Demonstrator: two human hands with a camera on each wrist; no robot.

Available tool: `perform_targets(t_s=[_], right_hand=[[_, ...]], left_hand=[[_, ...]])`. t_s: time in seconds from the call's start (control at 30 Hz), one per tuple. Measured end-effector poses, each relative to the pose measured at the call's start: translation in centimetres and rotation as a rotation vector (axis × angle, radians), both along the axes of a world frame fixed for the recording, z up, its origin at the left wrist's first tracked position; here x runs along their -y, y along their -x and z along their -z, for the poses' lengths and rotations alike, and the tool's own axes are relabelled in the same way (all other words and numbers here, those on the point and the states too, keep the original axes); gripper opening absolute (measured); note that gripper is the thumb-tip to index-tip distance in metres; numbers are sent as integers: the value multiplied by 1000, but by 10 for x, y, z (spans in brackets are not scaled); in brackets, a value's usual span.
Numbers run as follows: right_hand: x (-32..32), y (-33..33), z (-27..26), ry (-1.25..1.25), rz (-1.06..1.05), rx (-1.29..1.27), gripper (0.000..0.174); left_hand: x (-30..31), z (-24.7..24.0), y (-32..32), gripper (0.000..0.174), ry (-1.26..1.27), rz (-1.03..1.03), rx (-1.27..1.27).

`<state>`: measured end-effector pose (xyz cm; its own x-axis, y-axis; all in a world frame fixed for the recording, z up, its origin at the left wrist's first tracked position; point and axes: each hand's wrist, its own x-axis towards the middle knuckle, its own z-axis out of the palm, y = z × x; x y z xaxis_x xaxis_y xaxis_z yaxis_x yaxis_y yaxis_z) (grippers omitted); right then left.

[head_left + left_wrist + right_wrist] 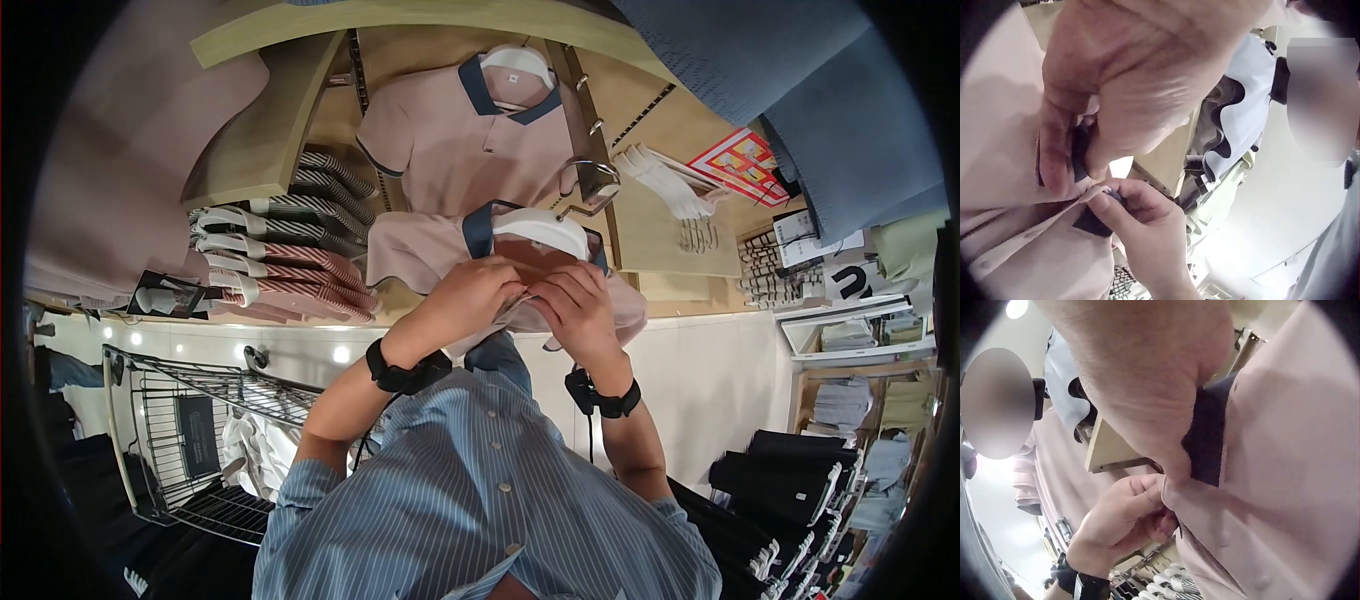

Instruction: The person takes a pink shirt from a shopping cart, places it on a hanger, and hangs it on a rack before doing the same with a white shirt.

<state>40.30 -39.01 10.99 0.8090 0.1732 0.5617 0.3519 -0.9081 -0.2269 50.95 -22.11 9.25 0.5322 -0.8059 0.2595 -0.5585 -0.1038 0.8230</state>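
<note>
A pink polo shirt with a dark navy collar hangs on a white hanger from a metal rail. Both hands meet at its front opening, just below the collar. My left hand pinches the cloth at one side of the opening. On the other side, my right hand pinches the edge between thumb and fingers. The button placket runs down from the right fingertips in the left wrist view, and pale buttons show along the front in the right wrist view.
Another pink polo hangs behind on the display wall. Striped shirts on white hangers fill the left rack. A wire cart with white clothing stands at my left. Dark garments hang at the right, beneath shelves of folded clothes.
</note>
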Motion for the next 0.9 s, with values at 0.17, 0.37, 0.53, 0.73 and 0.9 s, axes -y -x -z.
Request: perform_targets(t_s=[0.17, 0.37, 0.53, 0.73, 0.9], right_hand=[[6, -3, -1, 12, -42, -29, 24], [8, -7, -3, 35, -60, -62, 21], [13, -11, -2, 43, -58, -85, 21], [13, -15, -2, 15, -38, -127, 20], [12, -23, -3, 7, -39, -117, 20]], left_hand=[[3, 10, 3, 13, 76, -72, 79], [7, 13, 9, 11, 78, -103, 102], [10, 11, 12, 10, 67, -128, 148], [11, 16, 17, 11, 104, -166, 175], [16, 24, 15, 12, 96, -231, 209]])
